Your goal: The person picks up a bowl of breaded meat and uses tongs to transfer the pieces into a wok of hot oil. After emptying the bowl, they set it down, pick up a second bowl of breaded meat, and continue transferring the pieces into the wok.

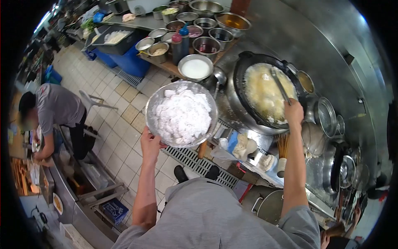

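My left hand (pixel 151 144) grips the near-left rim of a round metal bowl (pixel 150 108), out over the floor. Heaped inside are pieces thickly coated in white flour (pixel 182 114). To the right, my right hand (pixel 294 112) is closed around metal tongs (pixel 281 85), whose far end reaches into a big black wok (pixel 237 83). Pale yellow oil (pixel 265 93) bubbles and foams there, with light pieces partly visible at the surface. The tips of the tongs are hard to make out in the foam.
Several metal bowls of sauces and seasonings (pixel 206 46) crowd the shelf ahead, with a bowl of white powder (pixel 195 68) nearest. A bamboo brush (pixel 282 155) and strainer (pixel 313 135) sit right of me. At left, a person (pixel 58 108) bends over a counter. Floor drain grating (pixel 190 162) lies below.
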Demonstrator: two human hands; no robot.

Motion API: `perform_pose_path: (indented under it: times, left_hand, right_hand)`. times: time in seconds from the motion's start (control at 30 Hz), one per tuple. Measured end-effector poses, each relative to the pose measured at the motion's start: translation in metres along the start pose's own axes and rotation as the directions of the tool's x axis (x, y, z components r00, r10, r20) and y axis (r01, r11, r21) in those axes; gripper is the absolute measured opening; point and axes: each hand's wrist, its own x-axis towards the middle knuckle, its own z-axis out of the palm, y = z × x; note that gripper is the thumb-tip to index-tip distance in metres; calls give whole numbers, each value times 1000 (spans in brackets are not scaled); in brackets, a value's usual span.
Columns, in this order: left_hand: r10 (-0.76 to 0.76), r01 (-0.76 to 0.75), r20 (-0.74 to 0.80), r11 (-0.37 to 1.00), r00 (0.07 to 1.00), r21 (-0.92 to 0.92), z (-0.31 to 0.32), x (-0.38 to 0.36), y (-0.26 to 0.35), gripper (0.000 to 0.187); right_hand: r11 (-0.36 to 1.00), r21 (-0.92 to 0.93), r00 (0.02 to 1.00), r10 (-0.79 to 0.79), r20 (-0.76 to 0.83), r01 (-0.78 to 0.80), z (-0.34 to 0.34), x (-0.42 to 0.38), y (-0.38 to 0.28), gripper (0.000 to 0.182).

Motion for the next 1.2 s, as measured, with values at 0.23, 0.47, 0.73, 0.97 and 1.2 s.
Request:
perform_pose_path:
  times: [0.23, 0.47, 0.73, 0.97, 1.2]
  left_hand:
    - [-19, 21, -28, 999, 999, 46, 3, -3, 4, 60]
    - [-10, 11, -7, 999, 1000, 32, 2, -4, 8, 59]
    - [-1, 1, -16, 1000, 1000, 23, -1, -1, -3, 62]
    - [13, -13, 4, 1000, 1000, 5, 1, -1, 0, 62]
    - [16, -16, 10, 1000, 1000, 0, 0, 1, -4, 60]
  right_hand:
    - [901, 378, 914, -320, 250, 212, -49, -97, -53, 35]
    - [839, 328, 766, -535, 355, 434, -6, -119, -126, 38]
    - [828, 533, 890, -364, 275, 174, -32, -111, -82, 38]
    - [997, -77, 1000, 13, 29, -11, -42, -63, 23, 34]
    - [991, 132, 996, -45, 74, 35, -52, -84, 12, 37]
